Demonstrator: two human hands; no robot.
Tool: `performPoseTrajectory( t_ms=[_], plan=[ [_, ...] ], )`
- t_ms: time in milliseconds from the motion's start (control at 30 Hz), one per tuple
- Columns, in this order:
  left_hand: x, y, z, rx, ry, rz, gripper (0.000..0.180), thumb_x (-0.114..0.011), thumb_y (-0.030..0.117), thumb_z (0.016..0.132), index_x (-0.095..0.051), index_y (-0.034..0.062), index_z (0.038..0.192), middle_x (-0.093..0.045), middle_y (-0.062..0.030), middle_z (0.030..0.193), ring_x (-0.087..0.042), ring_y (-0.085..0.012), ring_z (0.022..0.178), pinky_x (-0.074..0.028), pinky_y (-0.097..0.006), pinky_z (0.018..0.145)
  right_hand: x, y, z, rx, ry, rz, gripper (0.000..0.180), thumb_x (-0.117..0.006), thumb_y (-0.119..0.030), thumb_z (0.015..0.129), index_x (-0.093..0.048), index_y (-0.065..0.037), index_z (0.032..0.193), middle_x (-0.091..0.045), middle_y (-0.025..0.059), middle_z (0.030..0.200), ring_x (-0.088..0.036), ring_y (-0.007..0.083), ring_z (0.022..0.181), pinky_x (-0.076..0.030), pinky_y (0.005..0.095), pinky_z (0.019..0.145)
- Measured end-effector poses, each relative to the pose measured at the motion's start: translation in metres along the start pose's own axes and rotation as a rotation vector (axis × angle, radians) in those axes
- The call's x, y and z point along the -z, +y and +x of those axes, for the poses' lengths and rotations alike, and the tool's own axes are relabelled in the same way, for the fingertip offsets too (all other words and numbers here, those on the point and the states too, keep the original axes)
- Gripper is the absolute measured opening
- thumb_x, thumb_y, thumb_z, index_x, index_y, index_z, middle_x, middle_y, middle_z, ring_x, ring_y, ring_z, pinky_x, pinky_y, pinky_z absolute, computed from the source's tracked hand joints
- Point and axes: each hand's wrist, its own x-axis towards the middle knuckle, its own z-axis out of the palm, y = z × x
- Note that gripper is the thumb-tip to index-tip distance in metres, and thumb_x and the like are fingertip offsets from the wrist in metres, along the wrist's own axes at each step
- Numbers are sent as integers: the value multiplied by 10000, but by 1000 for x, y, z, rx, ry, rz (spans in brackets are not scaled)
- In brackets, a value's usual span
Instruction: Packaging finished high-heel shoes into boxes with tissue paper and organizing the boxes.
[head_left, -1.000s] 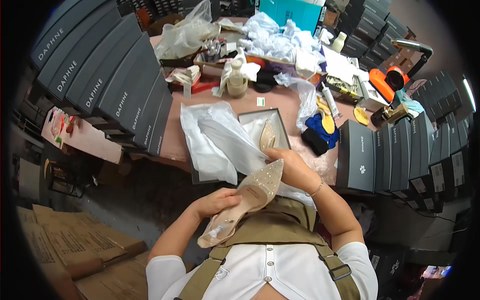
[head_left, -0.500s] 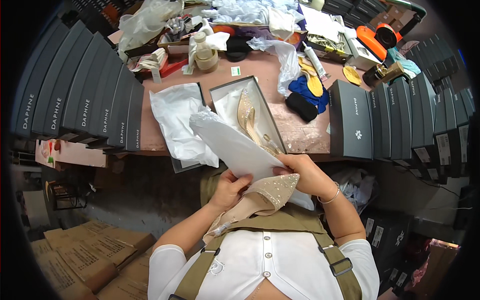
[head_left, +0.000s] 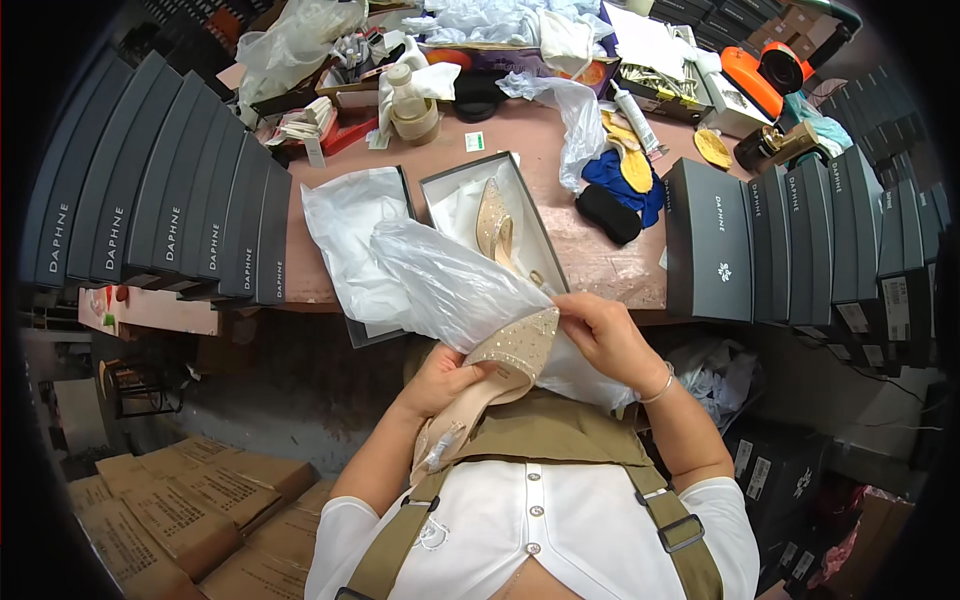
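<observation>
My left hand [head_left: 440,380] grips a beige, glitter-covered pointed shoe [head_left: 520,335] near my lap, its thumb over the insole edge. The toe points up and to the right. At the toe tip, my right hand [head_left: 603,335] pinches the edge of a thin white plastic bag [head_left: 445,275]. Part of this bag lies beyond the shoe and more of it hangs below my right hand. Just beyond, a matching shoe [head_left: 492,215] lies in a grey-rimmed shoe box [head_left: 540,225], its rear partly covered by the bag. White tissue paper [head_left: 345,235] spreads over a dark tray-like box part beside it.
Rows of dark grey shoe boxes [head_left: 190,200] flank the table [head_left: 640,285] on the left, with more boxes [head_left: 715,240] on the right. A bottle [head_left: 410,105], yellow pads [head_left: 630,165] and a black pad [head_left: 608,213] sit farther back. Cartons [head_left: 190,510] are stacked at lower left.
The shoe's toe has moved left and up. The white bag, smooth and flat before, now looks crinkled and spread. My right hand has shifted slightly up.
</observation>
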Motion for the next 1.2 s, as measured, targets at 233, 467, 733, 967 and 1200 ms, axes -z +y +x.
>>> performPoseTrajectory(
  t_ms=[233,467,733,967,1200],
  plan=[
    [8,13,3,-63,15,116,438,-570,-18,868,-480,-15,1297,-561,-90,1250,-515,-171,1158,-392,-311,996,18,9,21,-50,-205,90,256,-537,-22,862,-599,2,1108,-660,161,887,-642,231,821,-492,327,767],
    [2,18,0,-60,-18,94,466,-555,-56,844,-469,-27,1301,-558,-97,1259,-517,-178,1168,-386,-319,1007,25,3,22,-33,-296,128,280,-534,-4,848,-594,7,1120,-652,147,879,-618,203,788,-486,312,747],
    [6,26,-11,-186,-19,376,555,-505,-96,734,-509,3,1280,-544,-94,1275,-492,-193,1199,-354,-318,1026,27,4,14,-222,-266,330,258,-523,-19,883,-604,-6,1127,-636,57,817,-547,98,729,-457,255,679],
    [1,30,-13,-219,67,503,560,-525,-94,711,-508,-25,1267,-559,-106,1251,-492,-209,1201,-350,-338,1034,23,12,14,-52,-212,312,263,-526,-12,861,-617,-4,1108,-647,59,814,-556,103,700,-464,258,664],
    [7,25,-10,-134,36,317,550,-539,-82,743,-506,-8,1286,-528,-108,1298,-475,-221,1219,-333,-335,1049,31,-4,21,-109,-268,239,247,-538,-39,856,-621,-1,1086,-643,69,783,-559,102,703,-465,259,666]
  ],
)
